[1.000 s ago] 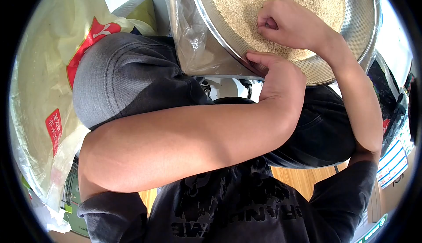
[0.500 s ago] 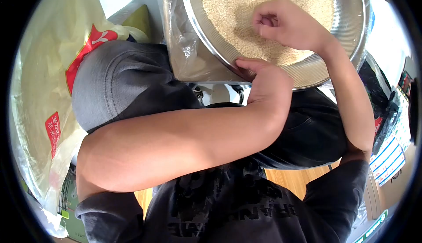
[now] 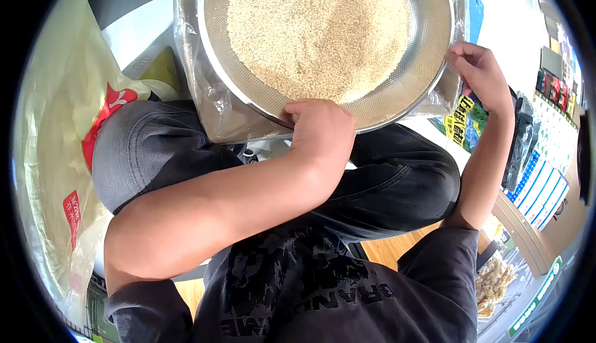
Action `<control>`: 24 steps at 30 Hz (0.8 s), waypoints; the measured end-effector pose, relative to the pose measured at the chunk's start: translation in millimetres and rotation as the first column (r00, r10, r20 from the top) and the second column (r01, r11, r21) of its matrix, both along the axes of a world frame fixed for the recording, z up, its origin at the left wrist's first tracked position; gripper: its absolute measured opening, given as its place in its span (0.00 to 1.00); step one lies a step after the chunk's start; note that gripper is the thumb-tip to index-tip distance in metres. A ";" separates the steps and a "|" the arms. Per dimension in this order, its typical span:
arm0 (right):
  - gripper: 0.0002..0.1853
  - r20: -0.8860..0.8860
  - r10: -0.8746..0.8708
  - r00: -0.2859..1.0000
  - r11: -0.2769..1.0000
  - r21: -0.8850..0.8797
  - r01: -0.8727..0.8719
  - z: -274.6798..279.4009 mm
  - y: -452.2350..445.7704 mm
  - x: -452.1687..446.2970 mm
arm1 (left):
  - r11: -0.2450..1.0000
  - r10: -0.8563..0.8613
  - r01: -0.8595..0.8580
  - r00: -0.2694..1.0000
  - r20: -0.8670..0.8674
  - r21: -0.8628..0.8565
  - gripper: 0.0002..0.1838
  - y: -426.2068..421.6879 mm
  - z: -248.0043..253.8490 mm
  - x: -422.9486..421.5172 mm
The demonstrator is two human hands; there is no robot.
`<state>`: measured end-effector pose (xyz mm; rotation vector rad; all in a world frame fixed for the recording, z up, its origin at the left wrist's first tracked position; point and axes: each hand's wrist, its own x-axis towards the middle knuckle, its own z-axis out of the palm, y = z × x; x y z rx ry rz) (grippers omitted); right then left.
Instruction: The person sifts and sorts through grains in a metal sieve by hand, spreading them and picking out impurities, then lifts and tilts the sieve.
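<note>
The left hand (image 3: pixel 323 129) clasps the near rim of the sieve (image 3: pixel 428 29); the right hand (image 3: pixel 484 79), fingers mostly curled, meets its right rim, grip unclear. Pale grain (image 3: pixel 316 32) heaps inside; clear plastic (image 3: pixel 214 98) shows beneath.

Round silver mesh sieve (image 3: pixel 428 45): I now see it at the frame's upper centre; it sat at upper right before.
Left bare hand (image 3: pixel 323 126): in my frame it has shifted leftward along with the sieve.
Right bare hand (image 3: pixel 484 79): it has left its curled spot over the pale tan grain (image 3: pixel 304 26), fingertips now at the sieve's right rim.
Yellow label with black characters (image 3: pixel 458 121): newly visible to me, right of centre.
</note>
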<state>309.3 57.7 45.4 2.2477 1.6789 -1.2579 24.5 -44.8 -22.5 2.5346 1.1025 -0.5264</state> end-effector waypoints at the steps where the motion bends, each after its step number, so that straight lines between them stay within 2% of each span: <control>1: 0.13 0.095 -0.059 0.994 0.998 0.014 0.058 -1.1 -7.8 12.8 | 1.000 -0.010 0.010 1.000 -0.003 0.004 0.05 -0.8 -3.1 -0.9; 2: 0.13 0.186 -0.120 0.975 0.993 0.033 0.116 -2.1 -15.0 23.7 | 0.998 -0.064 0.066 0.995 0.071 -0.021 0.04 0.6 -7.7 -1.3; 3: 0.13 0.179 -0.133 0.975 0.991 0.037 0.129 -3.4 -18.6 34.0 | 0.991 -0.117 0.124 0.983 0.143 -0.043 0.03 2.5 -10.2 -1.3; 5: 0.12 0.356 -0.127 0.926 0.990 -0.013 0.140 -10.7 -20.1 51.7 | 0.990 -0.113 0.128 0.974 0.199 -0.062 0.05 5.6 -13.2 0.1; 6: 0.12 0.347 -0.140 0.927 0.988 -0.006 0.151 -15.6 -21.7 56.8 | 0.989 -0.094 0.120 0.961 0.259 -0.086 0.07 6.8 -13.7 1.1; 7: 0.12 0.312 -0.161 0.936 0.986 0.003 0.168 -21.2 -22.6 61.4 | 0.989 -0.106 0.128 0.962 0.251 -0.074 0.07 7.7 -13.4 1.8; 9: 0.10 0.254 -0.153 0.955 0.988 0.027 0.152 -34.3 -25.3 70.7 | 0.984 -0.046 0.109 0.917 0.397 -0.138 0.10 11.6 -12.3 3.4; 10: 0.10 0.245 -0.161 0.956 0.987 0.041 0.156 -41.9 -28.6 75.3 | 0.986 -0.056 0.112 0.919 0.390 -0.123 0.10 14.2 -13.0 4.7; 13: 0.07 0.072 -0.180 0.981 0.972 0.163 0.166 -56.9 -40.0 77.7 | 0.949 0.088 0.106 0.817 0.570 -0.298 0.12 18.6 -16.6 10.5; 14: 0.08 0.049 -0.130 0.990 0.963 0.246 0.114 -75.6 -47.5 95.9 | 0.949 0.084 0.107 0.821 0.564 -0.297 0.12 19.4 -19.7 11.6; 16: 0.08 -0.026 -0.316 0.948 0.906 0.290 0.310 -71.5 -55.3 80.0 | 0.864 0.315 0.065 0.702 0.639 -0.499 0.13 20.6 -24.6 16.0; 17: 0.08 -0.031 -0.323 0.946 0.903 0.288 0.317 -71.3 -56.2 79.7 | 0.864 0.310 0.068 0.708 0.635 -0.499 0.13 21.2 -27.7 17.7; 19: 0.11 -0.153 -0.341 0.928 0.785 0.497 0.370 -63.8 -55.9 72.9 | 0.831 0.377 0.060 0.670 0.639 -0.553 0.15 22.5 -35.2 19.3; 20: 0.13 -0.130 -0.384 0.914 0.738 0.551 0.388 -53.5 -54.9 64.0 | 0.828 0.372 0.067 0.676 0.636 -0.557 0.15 22.5 -39.3 20.6; 22: 0.13 -0.354 -0.314 0.881 0.711 0.528 0.465 -34.8 -48.4 46.2 | 0.899 0.296 0.080 0.613 0.733 -0.430 0.17 23.5 -47.6 21.5; 23: 0.13 -0.359 -0.323 0.876 0.706 0.524 0.476 -32.5 -44.2 35.5 | 0.822 0.374 0.122 0.622 0.688 -0.557 0.17 30.2 -45.4 22.1; 24: 0.13 -0.471 -0.236 0.850 0.737 0.483 0.472 -31.3 -40.1 24.3 | 0.820 0.368 0.128 0.630 0.684 -0.558 0.17 34.4 -45.6 23.9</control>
